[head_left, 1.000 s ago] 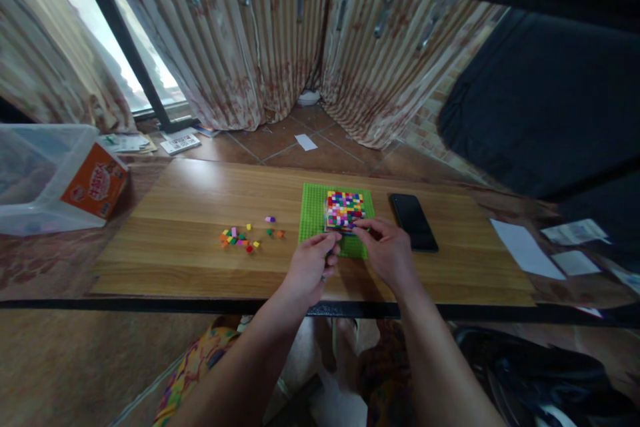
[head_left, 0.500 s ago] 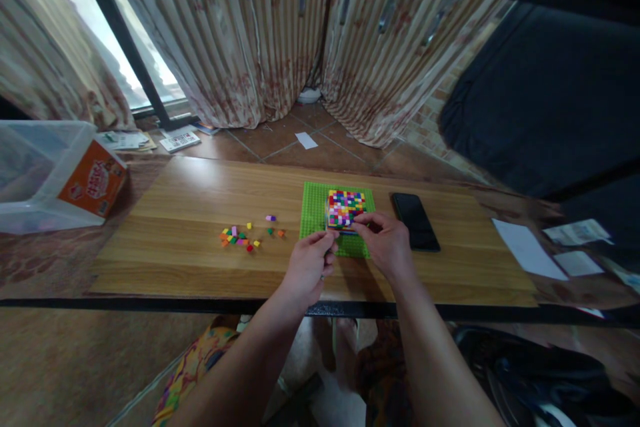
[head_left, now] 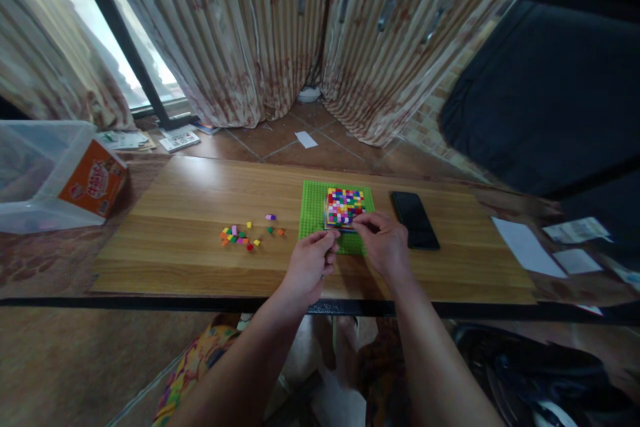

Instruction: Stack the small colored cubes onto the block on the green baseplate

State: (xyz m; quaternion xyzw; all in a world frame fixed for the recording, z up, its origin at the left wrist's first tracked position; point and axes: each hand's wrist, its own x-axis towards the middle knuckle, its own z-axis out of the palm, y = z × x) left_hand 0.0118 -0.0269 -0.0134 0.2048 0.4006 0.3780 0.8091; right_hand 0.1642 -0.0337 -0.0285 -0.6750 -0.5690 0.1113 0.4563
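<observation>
On a green studded baseplate (head_left: 313, 207) stands a low block built of many small coloured toy bricks (head_left: 345, 205). My right hand (head_left: 385, 240) is at the block's near right corner, thumb and forefinger pinched together; whatever is between them is too small to make out. Close to the near left corner, my left hand (head_left: 311, 263) has its fingers curled and its thumb pressed on the forefinger, and I cannot see what they hold. Loose bricks (head_left: 240, 240) in several colours lie scattered on the wooden board left of the baseplate.
A black phone (head_left: 415, 220) lies right of the baseplate on the wooden board (head_left: 170, 247). Left of the board stands a clear plastic box (head_left: 45, 173) with an orange label. White papers (head_left: 527, 247) lie to the right. Curtains (head_left: 225, 47) hang behind.
Both hands stay at the block's near edge in almost the same pose. The whole view has shifted very slightly; the loose bricks lie as before.
</observation>
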